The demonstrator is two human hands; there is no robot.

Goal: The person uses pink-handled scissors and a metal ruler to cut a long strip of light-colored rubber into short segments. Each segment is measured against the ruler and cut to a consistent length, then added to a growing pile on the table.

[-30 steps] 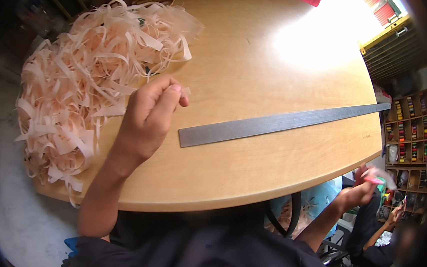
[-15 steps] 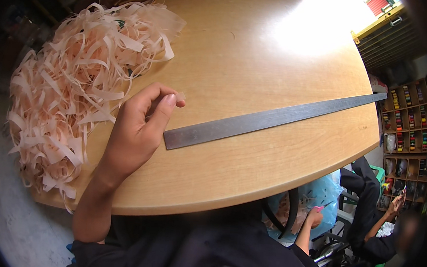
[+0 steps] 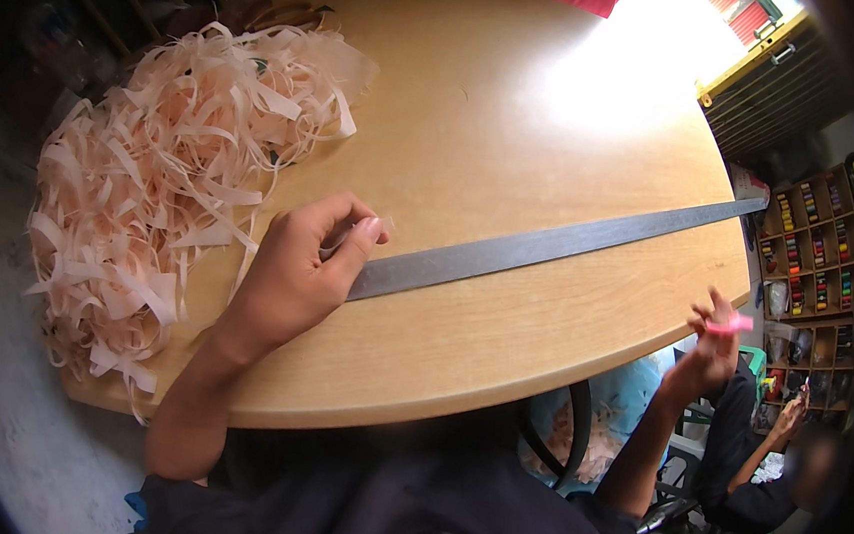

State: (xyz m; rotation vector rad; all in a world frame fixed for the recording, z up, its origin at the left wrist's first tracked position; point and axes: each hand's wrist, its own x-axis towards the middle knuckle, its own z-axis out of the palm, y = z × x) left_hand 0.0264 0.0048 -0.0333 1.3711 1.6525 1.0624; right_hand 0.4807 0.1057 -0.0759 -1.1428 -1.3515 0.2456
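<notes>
My left hand hovers over the table near the left end of a long metal ruler, thumb and forefinger pinched. A tiny pale wisp of cloth shows at those fingertips. Off the table's right front edge, my right hand is raised with a small pink-handled tool in its fingers. Motion blurs that tool, so its working end cannot be made out. Left of my left hand lies a big tangled heap of pale peach fabric strips.
The wooden table has a curved front edge. Below it at the right is a blue plastic bag with peach scraps, beside a dark chair arm. Another person sits at the right, near shelves of thread spools.
My right hand has risen from beside the blue bag to the table's right edge, carrying the pink-handled tool. My left hand has shifted slightly right and nearer, now overlapping the ruler's end.
</notes>
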